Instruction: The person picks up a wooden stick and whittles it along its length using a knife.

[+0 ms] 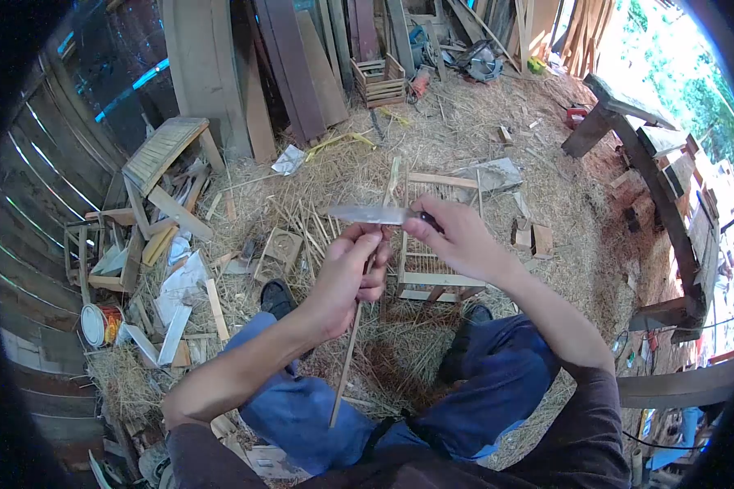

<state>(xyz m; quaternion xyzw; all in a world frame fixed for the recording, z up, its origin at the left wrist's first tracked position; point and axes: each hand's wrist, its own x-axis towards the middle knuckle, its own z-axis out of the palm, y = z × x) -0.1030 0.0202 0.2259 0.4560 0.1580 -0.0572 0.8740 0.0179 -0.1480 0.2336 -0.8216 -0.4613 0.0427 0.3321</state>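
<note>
We see the left hand point(352, 267) closed around a thin wooden stick point(344, 367), its thumb on top and its fingers curled about the wood. The stick slants up from near the left knee, through that hand and past the fingertips. The right hand point(458, 232) is wrapped around the dark handle of a knife point(367, 214), whose blade lies crosswise over the stick, just above the left thumb and pointing left. We cannot tell whether the edge bites into the wood.

Both hands are raised over the floor point(579, 244), which is strewn with shavings and straw. Beneath and beyond the right hand, a slatted wooden crate point(440, 279) rests on the floor, near the right shoe point(477, 314). Toward the floor's left edge we see a slatted stool point(167, 151), and nearer to us on that side a round tin point(98, 326) among offcuts. At the floor's far edge are a smaller slatted crate point(378, 81) and, to its right, a circular saw point(483, 65). A rough timber bench point(669, 220) runs along the right edge.
</note>
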